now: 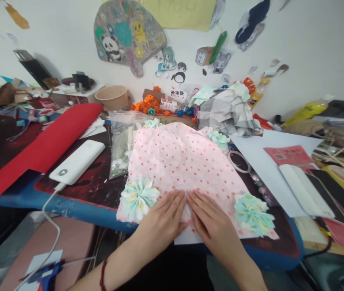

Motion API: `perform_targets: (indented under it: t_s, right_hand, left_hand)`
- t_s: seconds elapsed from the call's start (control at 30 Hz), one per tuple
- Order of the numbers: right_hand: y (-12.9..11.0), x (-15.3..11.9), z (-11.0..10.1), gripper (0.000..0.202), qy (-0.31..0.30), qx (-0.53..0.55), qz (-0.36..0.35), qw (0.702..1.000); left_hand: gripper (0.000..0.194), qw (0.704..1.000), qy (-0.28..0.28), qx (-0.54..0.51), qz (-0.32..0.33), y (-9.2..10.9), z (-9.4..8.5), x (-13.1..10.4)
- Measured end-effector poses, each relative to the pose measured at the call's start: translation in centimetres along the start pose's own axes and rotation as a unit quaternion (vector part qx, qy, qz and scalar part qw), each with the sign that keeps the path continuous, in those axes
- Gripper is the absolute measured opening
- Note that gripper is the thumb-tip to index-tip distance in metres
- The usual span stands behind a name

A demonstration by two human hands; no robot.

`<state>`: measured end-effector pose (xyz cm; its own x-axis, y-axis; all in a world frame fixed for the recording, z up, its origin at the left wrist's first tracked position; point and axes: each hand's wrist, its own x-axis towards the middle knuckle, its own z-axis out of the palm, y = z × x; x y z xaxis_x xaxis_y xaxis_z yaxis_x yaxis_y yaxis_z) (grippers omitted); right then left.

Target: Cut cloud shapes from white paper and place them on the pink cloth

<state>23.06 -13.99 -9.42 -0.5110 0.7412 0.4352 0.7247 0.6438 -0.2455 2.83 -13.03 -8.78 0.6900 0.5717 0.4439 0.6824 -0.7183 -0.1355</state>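
A pink cloth with red dots (178, 157) lies spread over the front of the table. Gathered mint-green fabric flowers sit at its corners, one at the front left (139, 199) and one at the front right (254, 214). My left hand (164, 214) rests flat on the cloth's front middle, fingers stretched out. Beside it my right hand (211, 216) presses down likewise, the fingertips of both nearly meeting. Under and between them shows a white piece, perhaps paper (187, 234), partly hidden by the hands and cloth.
On the left are a white power bank (77, 161) with a cable and a red cloth strip (53, 137). A clear plastic bag (120, 145) lies behind the cloth's left side. White paper (269, 161), a white device (307, 190) and phones (341, 190) lie right. Scissors (43, 277) rest below left.
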Motion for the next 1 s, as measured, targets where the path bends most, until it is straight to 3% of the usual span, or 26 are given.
perform_targets:
  t_s: [0.13,0.3,0.43,0.63,0.8,1.0]
  right_hand:
    - [-0.2,-0.3,0.1,0.044,0.032,0.001,0.001,0.999]
    - [-0.8,-1.7,0.4,0.040,0.102,-0.007,0.023,0.994]
    - [-1.6,-2.7,1.0,0.045,0.126,-0.029,0.036,0.991]
    - [-2.0,-2.9,1.4,0.049,0.116,-0.058,0.057,0.990]
    - [-2.2,-2.9,1.7,0.047,0.133,-0.066,0.060,0.987]
    - [-2.4,-3.0,1.9,0.047,0.136,-0.070,0.068,0.986]
  left_hand:
    - [0.043,1.000,-0.002,0.008,-0.003,-0.1,-0.5,-0.2]
    - [0.036,0.998,0.040,0.045,-0.002,0.8,-0.6,-0.8]
    - [0.037,0.999,0.044,-0.002,-0.009,0.5,0.1,0.0]
    - [0.058,1.000,0.001,0.011,-0.014,0.6,0.5,0.5]
    - [0.057,1.000,-0.003,0.002,-0.005,1.5,-0.5,-1.3]
    - [0.049,0.999,-0.004,-0.017,-0.048,0.2,0.5,0.8]
